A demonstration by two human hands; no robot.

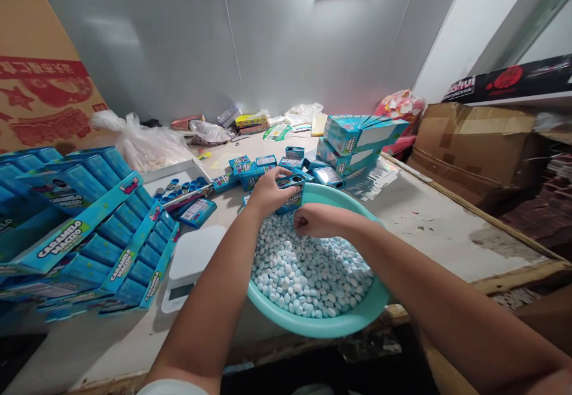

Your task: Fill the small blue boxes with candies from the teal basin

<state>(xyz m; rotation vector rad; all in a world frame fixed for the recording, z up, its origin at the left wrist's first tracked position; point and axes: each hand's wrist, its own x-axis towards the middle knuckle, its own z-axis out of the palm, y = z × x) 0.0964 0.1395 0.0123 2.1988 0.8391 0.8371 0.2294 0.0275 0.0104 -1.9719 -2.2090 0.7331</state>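
A turquoise basin (353,320) full of small blue-and-white candies (308,273) sits at the table's near edge. Over its far rim my left hand (268,191) grips a small blue candy box (292,195), held upright with its open top showing. My right hand (313,221) is a closed fist just above the candies, right beside the box; what it holds is hidden. Several more small blue boxes (263,165) stand behind the basin.
Stacks of blue display cartons (80,228) fill the left. A white scale (190,264) lies beside the basin, and a white tray with blue caps (179,187) behind it. Larger blue cartons (357,136) sit at the back right, with brown cardboard boxes (473,145) beyond them.
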